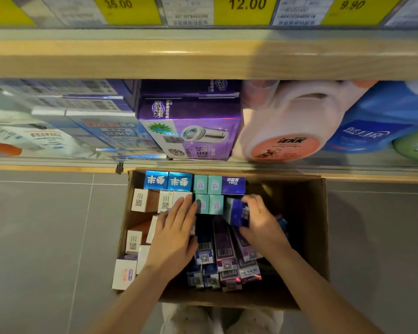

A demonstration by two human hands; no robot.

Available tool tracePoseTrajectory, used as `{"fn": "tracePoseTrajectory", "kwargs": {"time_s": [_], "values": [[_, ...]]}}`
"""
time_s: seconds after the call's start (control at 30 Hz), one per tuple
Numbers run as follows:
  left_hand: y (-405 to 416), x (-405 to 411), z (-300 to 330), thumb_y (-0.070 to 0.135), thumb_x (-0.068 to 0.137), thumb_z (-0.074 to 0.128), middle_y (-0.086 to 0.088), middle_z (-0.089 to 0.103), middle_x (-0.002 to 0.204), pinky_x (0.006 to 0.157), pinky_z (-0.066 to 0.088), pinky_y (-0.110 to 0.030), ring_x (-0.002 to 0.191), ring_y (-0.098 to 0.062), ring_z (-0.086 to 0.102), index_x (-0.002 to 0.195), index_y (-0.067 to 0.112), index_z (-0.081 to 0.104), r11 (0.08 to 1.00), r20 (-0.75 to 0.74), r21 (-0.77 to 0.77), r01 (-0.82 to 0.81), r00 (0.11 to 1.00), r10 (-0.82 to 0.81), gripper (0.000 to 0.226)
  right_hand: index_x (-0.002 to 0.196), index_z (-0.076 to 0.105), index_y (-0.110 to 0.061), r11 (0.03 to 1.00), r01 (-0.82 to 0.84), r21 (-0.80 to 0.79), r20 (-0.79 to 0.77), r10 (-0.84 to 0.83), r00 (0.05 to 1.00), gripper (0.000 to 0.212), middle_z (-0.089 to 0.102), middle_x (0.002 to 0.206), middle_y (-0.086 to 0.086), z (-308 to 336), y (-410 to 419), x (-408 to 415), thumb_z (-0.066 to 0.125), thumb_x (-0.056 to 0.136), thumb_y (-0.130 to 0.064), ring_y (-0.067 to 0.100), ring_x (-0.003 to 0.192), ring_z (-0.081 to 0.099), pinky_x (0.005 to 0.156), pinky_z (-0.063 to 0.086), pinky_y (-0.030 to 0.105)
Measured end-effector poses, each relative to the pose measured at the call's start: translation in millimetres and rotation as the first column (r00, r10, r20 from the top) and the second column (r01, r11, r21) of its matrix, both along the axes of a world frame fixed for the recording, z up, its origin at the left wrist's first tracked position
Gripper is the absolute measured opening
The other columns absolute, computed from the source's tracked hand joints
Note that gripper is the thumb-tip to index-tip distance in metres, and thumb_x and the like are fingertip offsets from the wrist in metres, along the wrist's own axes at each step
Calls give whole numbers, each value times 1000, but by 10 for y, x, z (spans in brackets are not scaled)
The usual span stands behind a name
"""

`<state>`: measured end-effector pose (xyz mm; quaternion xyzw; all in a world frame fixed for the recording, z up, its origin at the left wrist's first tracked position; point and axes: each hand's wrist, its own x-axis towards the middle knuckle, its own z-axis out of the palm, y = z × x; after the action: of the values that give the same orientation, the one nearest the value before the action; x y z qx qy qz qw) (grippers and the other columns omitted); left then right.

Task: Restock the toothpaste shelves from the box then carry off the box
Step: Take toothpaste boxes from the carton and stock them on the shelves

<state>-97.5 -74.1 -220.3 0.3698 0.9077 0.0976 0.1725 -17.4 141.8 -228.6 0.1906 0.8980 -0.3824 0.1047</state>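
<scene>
Two hands (217,220) inside half-empty box (321,237)

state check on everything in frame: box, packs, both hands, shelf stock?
cardboard box: on the floor, open on top, still holding many packs
toothpaste packs: some upright, some lying flat in the box
dark blue pack: tilted, gripped by the right hand
right hand: fingers curled round the dark blue pack
left hand: flat, fingers straight, resting on the packs
pink jug: on the shelf
purple carton: on the shelf, closed
</scene>
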Motion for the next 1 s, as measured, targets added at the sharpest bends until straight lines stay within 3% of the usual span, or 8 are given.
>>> {"fn": "tracePoseTrajectory", "kwargs": {"time_s": [0.1,0.23,0.4,0.53,0.67,0.73,0.83,1.0], "values": [[95,37,320,31,80,68,-5,26,153,112,24,-47,140,-20,23,148,15,19,1000,106,26,-15,994,12,85,131,42,-23,983,134,-125,-14,-137,990,59,36,126,-11,535,116,45,70,80,-14,-2,101,47,83,43,13],[476,140,992,40,85,62,4,5,158,118,10,-44,144,-15,3,150,22,-1,1000,237,-12,25,971,-21,93,123,47,-27,937,241,-253,-22,-254,967,61,40,120,-11,1401,282,144,78,73,-13,-7,103,50,82,47,9],[793,62,1593,24,71,78,-9,48,137,107,34,-40,127,-21,42,140,19,28,951,229,289,-110,973,43,86,110,44,-39,823,278,-495,9,-315,949,61,50,119,-13,2207,307,60,78,72,-5,-5,101,56,75,50,13],[677,-149,1833,17,75,74,-9,53,130,101,33,-31,120,-18,46,135,13,39,930,182,334,-153,979,96,69,122,44,-34,825,227,-517,18,-255,967,66,52,124,-12,2367,259,-96,80,71,-14,-2,107,55,85,48,15],[248,-372,1609,11,69,76,-8,54,126,102,42,-42,116,-24,50,133,12,42,973,105,178,-144,986,127,72,136,35,-31,893,109,-436,-3,-123,992,65,40,131,-18,2072,195,-163,69,83,-21,-6,119,43,100,36,12],[21,-449,1367,7,65,78,-10,58,119,92,49,-46,108,-28,56,128,9,46,978,89,104,-182,981,173,71,139,40,-17,944,84,-319,1,-88,996,55,40,133,-9,1715,188,-175,62,89,-16,2,123,40,106,31,19],[-212,-511,977,7,63,79,-12,60,116,89,47,-47,106,-33,59,125,8,48,983,78,5,-184,980,183,69,136,46,-6,993,50,-111,56,-44,997,46,46,132,7,1029,158,-246,58,91,-12,18,126,40,104,22,15],[-278,-440,472,10,58,84,-16,61,111,85,49,-50,101,-35,61,120,13,38,989,29,59,-137,990,135,77,142,38,-8,989,-57,136,161,35,986,52,30,146,12,104,17,-362,52,92,-14,28,132,30,109,23,28]]}}
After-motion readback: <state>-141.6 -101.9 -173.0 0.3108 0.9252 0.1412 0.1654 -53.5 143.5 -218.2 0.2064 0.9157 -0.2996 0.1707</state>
